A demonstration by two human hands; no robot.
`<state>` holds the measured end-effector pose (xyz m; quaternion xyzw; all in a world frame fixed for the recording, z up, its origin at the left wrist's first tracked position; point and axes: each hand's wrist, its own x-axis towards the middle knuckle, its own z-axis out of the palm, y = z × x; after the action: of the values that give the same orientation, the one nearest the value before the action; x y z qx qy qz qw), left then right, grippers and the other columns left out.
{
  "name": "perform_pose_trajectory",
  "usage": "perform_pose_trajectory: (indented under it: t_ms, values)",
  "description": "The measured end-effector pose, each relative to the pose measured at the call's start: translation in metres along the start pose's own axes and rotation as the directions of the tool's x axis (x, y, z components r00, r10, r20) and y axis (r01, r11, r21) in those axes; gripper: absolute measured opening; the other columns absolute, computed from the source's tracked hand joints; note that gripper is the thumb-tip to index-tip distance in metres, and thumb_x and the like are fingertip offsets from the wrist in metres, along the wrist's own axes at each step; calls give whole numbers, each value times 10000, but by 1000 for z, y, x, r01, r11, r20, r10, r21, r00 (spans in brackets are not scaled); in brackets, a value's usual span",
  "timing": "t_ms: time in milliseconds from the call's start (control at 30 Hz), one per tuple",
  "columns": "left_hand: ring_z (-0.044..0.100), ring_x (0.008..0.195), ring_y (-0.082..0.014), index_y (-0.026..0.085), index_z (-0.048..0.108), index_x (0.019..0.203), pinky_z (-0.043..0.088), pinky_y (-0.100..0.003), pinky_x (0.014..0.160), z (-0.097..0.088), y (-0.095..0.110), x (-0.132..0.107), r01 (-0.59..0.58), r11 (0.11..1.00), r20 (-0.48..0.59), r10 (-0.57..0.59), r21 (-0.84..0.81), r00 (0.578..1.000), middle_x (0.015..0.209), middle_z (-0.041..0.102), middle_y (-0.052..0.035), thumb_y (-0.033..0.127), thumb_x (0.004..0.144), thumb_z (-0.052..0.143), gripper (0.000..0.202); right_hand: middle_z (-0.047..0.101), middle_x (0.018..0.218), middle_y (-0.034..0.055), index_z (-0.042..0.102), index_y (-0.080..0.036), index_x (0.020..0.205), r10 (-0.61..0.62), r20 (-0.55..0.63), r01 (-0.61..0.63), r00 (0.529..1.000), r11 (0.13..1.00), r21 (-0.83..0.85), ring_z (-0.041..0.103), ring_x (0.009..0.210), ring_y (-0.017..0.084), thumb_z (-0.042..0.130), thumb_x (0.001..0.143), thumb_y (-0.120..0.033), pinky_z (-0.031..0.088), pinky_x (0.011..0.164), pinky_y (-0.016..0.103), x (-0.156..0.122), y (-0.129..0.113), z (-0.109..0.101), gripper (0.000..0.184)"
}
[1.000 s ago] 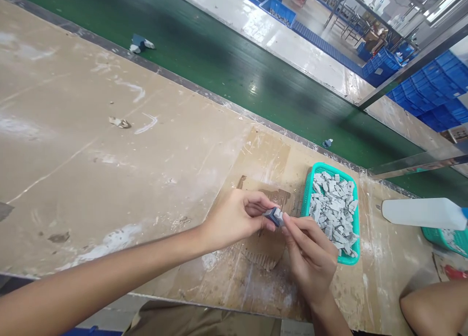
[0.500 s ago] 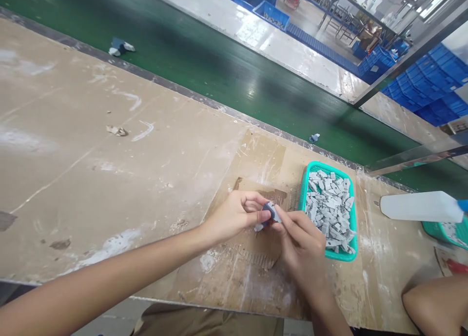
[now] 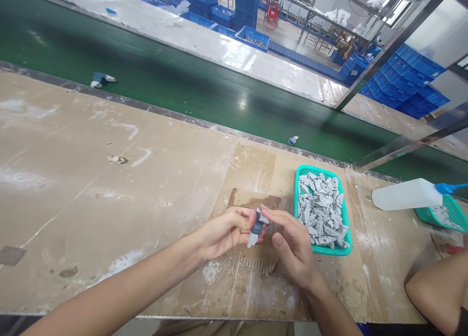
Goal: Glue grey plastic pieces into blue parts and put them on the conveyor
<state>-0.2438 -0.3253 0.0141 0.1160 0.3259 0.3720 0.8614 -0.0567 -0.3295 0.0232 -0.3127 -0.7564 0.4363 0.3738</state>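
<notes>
My left hand [image 3: 226,231] is shut on a small dark blue part [image 3: 257,226] with pale grey-white pieces sticking out above and below it. My right hand [image 3: 292,243] is just to the right, its fingertips at the top of the part and its thumb apart from it. Both hands are over a stained cardboard sheet [image 3: 252,202]. To the right of my right hand stands a teal plastic basket [image 3: 331,250] heaped with small grey pieces.
A white plastic bottle [image 3: 404,194] with a blue nozzle lies beyond the basket, by a second teal basket [image 3: 451,214]. Another person's forearm [image 3: 435,292] rests at the lower right. A green conveyor belt [image 3: 183,97] runs behind the dusty bench, with blue crates [image 3: 398,87] farther back.
My right hand has eased off the part, its fingers spreading, and the part now shows a white piece pointing downward. The whole view has shifted, bringing more of the room in at the top.
</notes>
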Motion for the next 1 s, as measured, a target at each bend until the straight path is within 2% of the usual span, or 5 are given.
perform_pose_trajectory:
  t_ms: [267,400,500,800,1000]
  values:
    - [658,654,-135,100,742,764,581,-201,690,-9,11,1,18,985,-76,-5,171,997,726,693,-61,204,583,873,247,560,1396,70,520,-243,1380,15,43,-13,999,998,-57,487,1325,216,475,987,-322,399,1117,394,0,-1,-3,403]
    - [674,720,-154,101,747,837,591,-216,739,-8,23,1,-95,971,-147,129,218,981,813,707,-80,198,702,810,178,656,1251,65,626,-240,1239,33,-292,-138,956,927,-348,596,1176,214,441,980,-253,468,1011,366,5,8,-37,319]
    - [694,776,-168,113,738,804,594,-216,772,-8,35,1,-169,960,-254,224,222,941,844,717,-84,113,762,735,42,702,1067,98,688,-195,1071,141,-425,-381,894,737,-558,647,1002,253,447,927,-178,500,868,377,7,18,-67,281]
    - [706,843,-177,133,725,938,579,-199,774,-24,64,18,-272,873,-361,426,405,830,951,739,-94,124,679,792,267,651,896,52,662,-185,833,339,-361,-495,869,622,-607,614,916,269,821,668,-280,469,766,330,-6,39,-72,248]
    - [685,818,-180,136,686,1050,537,-208,686,-51,135,55,-311,535,-338,791,785,510,893,740,-73,280,584,843,512,662,897,51,669,-198,854,401,-329,-518,855,674,-527,597,960,271,773,698,-181,466,811,344,-7,40,-72,188]
